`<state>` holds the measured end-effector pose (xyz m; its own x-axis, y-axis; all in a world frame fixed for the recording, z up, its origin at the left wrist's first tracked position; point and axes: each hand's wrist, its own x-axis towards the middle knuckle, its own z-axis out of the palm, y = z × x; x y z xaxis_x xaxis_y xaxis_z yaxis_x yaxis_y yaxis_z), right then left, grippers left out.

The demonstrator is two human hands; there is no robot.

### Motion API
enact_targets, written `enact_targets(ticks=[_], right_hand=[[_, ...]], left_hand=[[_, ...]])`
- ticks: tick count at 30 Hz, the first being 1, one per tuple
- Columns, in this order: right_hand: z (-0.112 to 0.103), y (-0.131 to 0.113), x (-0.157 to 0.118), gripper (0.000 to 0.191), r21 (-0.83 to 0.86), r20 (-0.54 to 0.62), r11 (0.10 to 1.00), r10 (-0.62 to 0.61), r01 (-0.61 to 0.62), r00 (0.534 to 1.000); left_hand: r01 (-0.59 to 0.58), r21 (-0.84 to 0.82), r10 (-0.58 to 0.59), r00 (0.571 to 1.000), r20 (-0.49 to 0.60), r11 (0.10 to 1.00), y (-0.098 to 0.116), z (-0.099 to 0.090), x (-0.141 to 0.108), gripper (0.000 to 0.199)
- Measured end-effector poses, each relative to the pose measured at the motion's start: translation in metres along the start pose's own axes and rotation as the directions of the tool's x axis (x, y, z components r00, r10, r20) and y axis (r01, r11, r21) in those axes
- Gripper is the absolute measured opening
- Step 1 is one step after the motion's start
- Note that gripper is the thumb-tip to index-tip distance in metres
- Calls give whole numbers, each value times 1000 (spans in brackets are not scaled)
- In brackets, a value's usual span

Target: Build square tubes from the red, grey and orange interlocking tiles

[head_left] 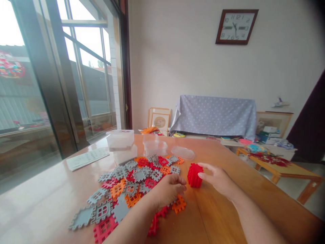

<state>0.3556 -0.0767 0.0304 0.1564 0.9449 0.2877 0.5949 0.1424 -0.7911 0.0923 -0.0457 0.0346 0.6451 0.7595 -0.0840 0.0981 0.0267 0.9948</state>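
Here we have the red stack (195, 175) of notched pieces, upright on the wooden counter (213, 211), to the right of the loose pile. For writing, we can read numerals on the wall clock (237, 27), with 10, 11, 12, 1 and 2 across its upper part; the print on the pale sheet (87, 158), over on the left of the counter, is too blurred for us to read, and we make out no brand.

Our right grip (217, 178) is at the stack's right side, thumb and fingers parted, tips at its edge; we can't tell how firmly they press. Our left grip (169, 189) hovers just left of the stack, apart from it, fingers curled; whether anything is inside them we can't tell.

Around and below that left grip we see the loose notched pieces (139, 175), grey, red and orange, some with window-like openings. Beyond them come clear plastic containers (154, 148) and an oval clear lid (183, 153). Farther back, a dotted grey-blue cloth (215, 115) hangs against the white wall.
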Motion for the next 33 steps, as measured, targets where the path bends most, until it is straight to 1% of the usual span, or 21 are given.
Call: enact_targets(ticks=[5, 12, 14, 18, 22, 33], right_hand=[[0, -2, -1, 54, -14, 28, 1000, 8, -8, 1000], [-5, -17, -8, 55, 79, 0, 993, 87, -87, 996], [-5, -18, -8, 56, 110, 17, 988, 106, -107, 994], [-3, -15, -8, 59, 159, 63, 980, 114, -123, 991], [-1, -10, -6, 57, 184, 69, 978, 91, -102, 993], [-1, -7, -7, 54, 182, 86, 975, 112, -126, 990]], left_hand=[[-11, -9, 11, 1000, -18, 1000, 3, 0, 0, 22], [-28, -18, 28, 1000, -14, 999, 5, 0, -1, 20], [-31, -24, 31, 999, -15, 999, 6, 0, -1, 20], [-45, -22, 44, 999, -20, 999, 6, 0, -2, 19], [-39, -27, 38, 999, -23, 999, 7, -1, -3, 18], [-47, -27, 47, 999, -8, 999, 4, -2, 1, 20]])
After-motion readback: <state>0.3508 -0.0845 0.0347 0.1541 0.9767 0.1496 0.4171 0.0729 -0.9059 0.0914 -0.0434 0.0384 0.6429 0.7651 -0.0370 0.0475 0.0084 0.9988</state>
